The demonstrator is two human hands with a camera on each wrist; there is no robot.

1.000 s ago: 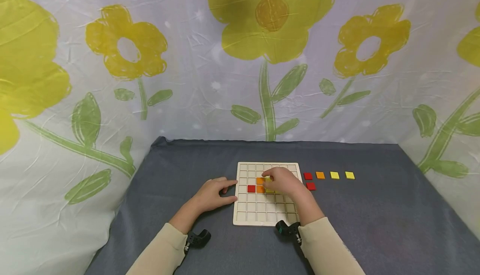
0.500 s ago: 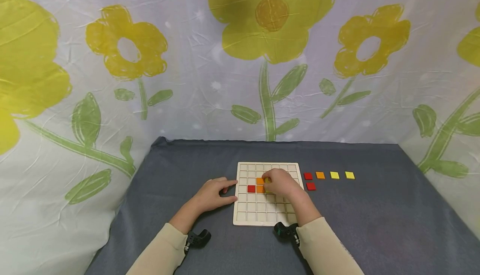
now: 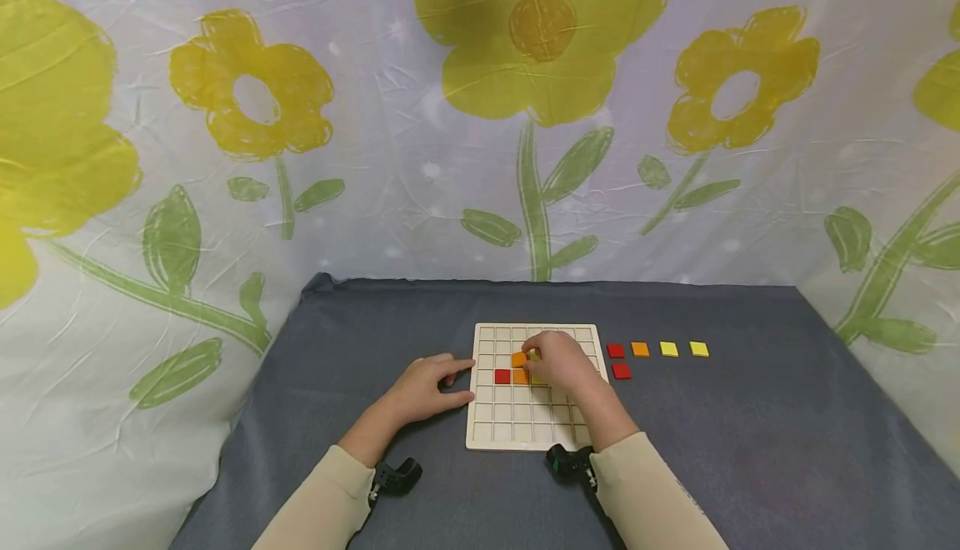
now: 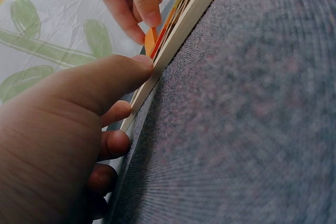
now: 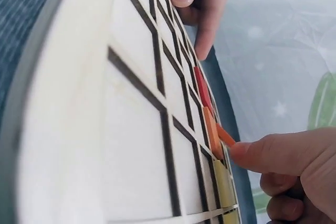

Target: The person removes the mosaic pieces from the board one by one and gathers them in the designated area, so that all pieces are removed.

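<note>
A pale wooden grid board (image 3: 491, 433) lies on the dark cloth. My left hand (image 3: 423, 387) rests against its left edge, thumb and forefinger spread apart. Above the board, my right hand (image 3: 564, 360) pinches an orange square tile (image 3: 519, 360) between thumb and finger. That tile (image 5: 226, 136) is tilted up from the grid in the right wrist view. Just nearer to me sits a second orange tile (image 3: 520, 377), in a cell beside a red tile (image 3: 502, 377). Yellow tiles (image 5: 224, 182) occupy cells to the right, partly hidden by my right hand in the head view.
Right of the board lie two red tiles (image 3: 616, 351), an orange tile (image 3: 640, 349) and two yellow tiles (image 3: 669, 349). Dark cloth (image 3: 742, 433) covers the table. A flower-printed curtain (image 3: 375, 225) rises behind and at both sides.
The upper orange tile lay flat on the board; now it is tilted in my right hand's pinch. That hand shifted slightly left. My left hand stays where it was.
</note>
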